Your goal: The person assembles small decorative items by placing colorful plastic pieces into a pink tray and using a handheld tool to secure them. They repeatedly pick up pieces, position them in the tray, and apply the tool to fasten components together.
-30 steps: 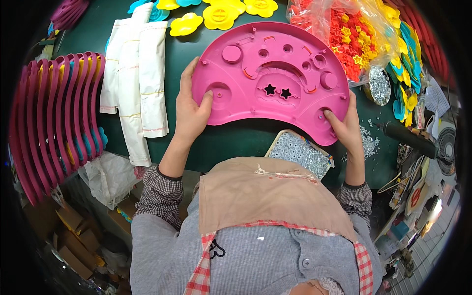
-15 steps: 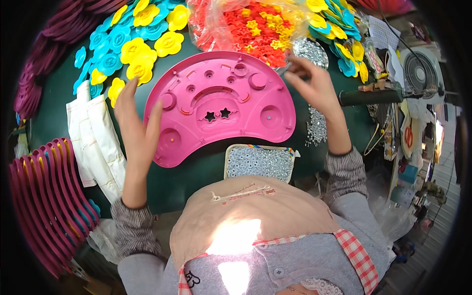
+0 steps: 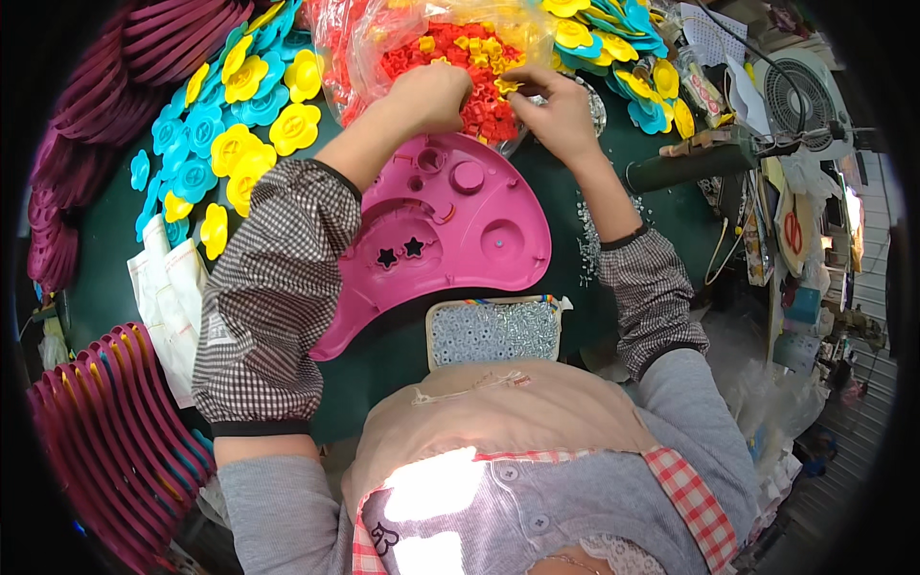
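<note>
Seen from the head camera, a person leans over a dark green desk (image 3: 105,259), hands apart from each other at a pile of small red stars (image 3: 489,123) just beyond a curved pink panel (image 3: 494,201). The left hand (image 3: 436,99) is curled over the pile, past the panel's far edge, its fingertips hidden, so whether it grips anything cannot be told. The right hand (image 3: 559,113), beyond the panel and to its right, has thumb and forefinger at a yellow star (image 3: 506,86); whether they pinch it cannot be told. The panel lies on the desk, two star-shaped holes visible, its left part covered by a checked sleeve (image 3: 278,287). A clear plastic bag (image 3: 359,43) surrounds the stars behind the panel. Just nearer the person than the panel sits a tray (image 3: 429,343) of small pale fittings (image 3: 479,331). Yellow flower shapes (image 3: 294,129) and blue flower shapes (image 3: 195,179) spread beyond the panel to its left; well to its left stand stacked magenta pieces (image 3: 105,441), while loose shiny bits (image 3: 587,244) lie to its right.
</note>
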The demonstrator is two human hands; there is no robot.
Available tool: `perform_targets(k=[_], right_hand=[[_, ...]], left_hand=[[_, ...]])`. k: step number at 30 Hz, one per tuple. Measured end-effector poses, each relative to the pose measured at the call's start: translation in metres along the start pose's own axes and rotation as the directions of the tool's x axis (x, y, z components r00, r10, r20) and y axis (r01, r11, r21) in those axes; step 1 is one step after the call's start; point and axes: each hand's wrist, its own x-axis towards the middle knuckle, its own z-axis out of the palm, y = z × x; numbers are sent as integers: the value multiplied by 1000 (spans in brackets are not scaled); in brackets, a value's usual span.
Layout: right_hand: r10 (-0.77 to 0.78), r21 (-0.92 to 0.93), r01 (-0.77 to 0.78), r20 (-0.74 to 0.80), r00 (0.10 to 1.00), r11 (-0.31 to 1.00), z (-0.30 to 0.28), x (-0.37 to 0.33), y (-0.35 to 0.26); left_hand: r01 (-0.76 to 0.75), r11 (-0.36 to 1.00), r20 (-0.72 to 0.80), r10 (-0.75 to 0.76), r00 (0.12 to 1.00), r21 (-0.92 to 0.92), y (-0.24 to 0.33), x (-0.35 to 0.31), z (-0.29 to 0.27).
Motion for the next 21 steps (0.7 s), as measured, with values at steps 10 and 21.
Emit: perform_targets(k=[10,21], right_hand=[[-329,-70,387,402,854,919,40,-100,-81],[-399,-262,546,451,798,796,43,-138,-76]], left_hand=[[-311,885,-396,163,904,-346,6,-174,-9],[-226,960,-302,169,938,-166,3,-235,64]])
